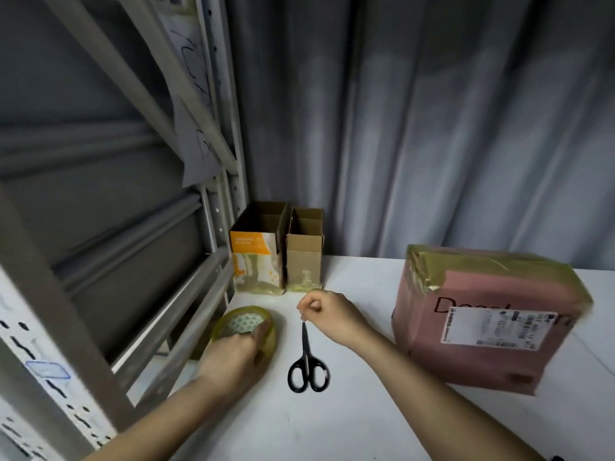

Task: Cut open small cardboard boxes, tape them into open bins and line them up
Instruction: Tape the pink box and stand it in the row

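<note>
The tape roll point(245, 331) is gripped by the left hand point(233, 356) and the scissors point(307, 357) are pinched at the blade tip by the right hand point(327, 312), seemingly so both are kept ready beside the two finished bins point(278, 251).

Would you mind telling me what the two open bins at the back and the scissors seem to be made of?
The two open bins look like matte brown cardboard, one with an orange and white printed front; shiny patches low on their fronts suggest clear tape. The scissors have glossy black handle loops, probably plastic; the blades look dark, likely metal, though that is hard to confirm.
</note>
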